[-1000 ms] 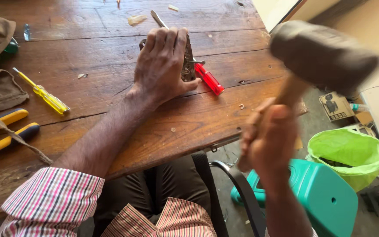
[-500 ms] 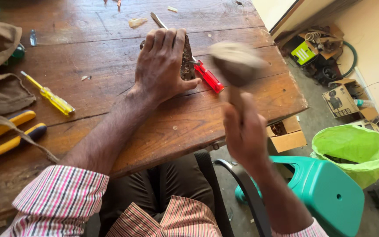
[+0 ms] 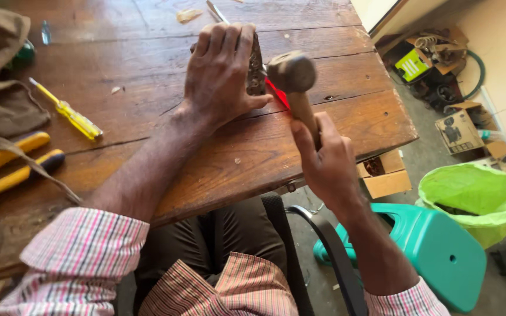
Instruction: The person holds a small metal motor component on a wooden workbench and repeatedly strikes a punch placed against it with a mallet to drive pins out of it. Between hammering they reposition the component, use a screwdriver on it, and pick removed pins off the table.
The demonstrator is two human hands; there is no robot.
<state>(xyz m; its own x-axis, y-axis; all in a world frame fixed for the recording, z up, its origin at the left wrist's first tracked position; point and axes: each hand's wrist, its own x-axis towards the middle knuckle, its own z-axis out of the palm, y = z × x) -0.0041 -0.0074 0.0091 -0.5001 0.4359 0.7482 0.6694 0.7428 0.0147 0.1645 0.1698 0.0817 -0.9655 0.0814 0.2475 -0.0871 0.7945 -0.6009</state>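
My left hand [image 3: 221, 73] lies flat over a dark, rough-surfaced block [image 3: 256, 67] on the wooden table [image 3: 147, 117], pinning it down. My right hand [image 3: 323, 158] grips the wooden handle of a hammer [image 3: 293, 76]. Its rounded head is low, right beside the block and over a red-handled tool [image 3: 277, 93] that lies partly under my left hand. A thin metal shaft [image 3: 215, 10] sticks out beyond my fingers.
A yellow screwdriver [image 3: 68, 111], yellow-handled pliers [image 3: 7, 164] and a brown cloth bag [image 3: 1, 76] lie at the table's left. On the floor to the right stand a teal plastic stool [image 3: 440, 251], a green bag-lined bin [image 3: 475, 196] and cardboard boxes [image 3: 385, 172].
The hammer was raised high at the right one second ago. It has swung down and left to the red-handled tool by the block. My left hand has stayed put.
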